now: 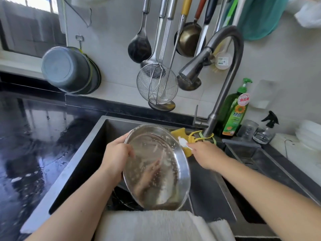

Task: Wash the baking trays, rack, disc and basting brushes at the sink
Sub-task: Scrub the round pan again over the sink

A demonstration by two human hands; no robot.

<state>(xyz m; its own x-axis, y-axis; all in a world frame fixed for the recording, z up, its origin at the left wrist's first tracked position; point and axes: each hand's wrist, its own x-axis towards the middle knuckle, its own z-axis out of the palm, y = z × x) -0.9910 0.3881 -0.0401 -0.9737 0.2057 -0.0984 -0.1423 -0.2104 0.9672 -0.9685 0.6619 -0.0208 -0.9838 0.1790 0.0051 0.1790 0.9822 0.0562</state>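
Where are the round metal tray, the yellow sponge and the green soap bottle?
round metal tray (154,171), head view, inner bottom.
yellow sponge (178,132), head view, top part.
green soap bottle (233,117), head view, front label.

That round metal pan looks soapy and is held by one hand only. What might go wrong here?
The left hand alone grips the tilted round pan by its rim; suds on it could let it slip onto the rack lying in the sink. The right hand, reaching toward the yellow sponge, passes near the pan's edge and might knock it.
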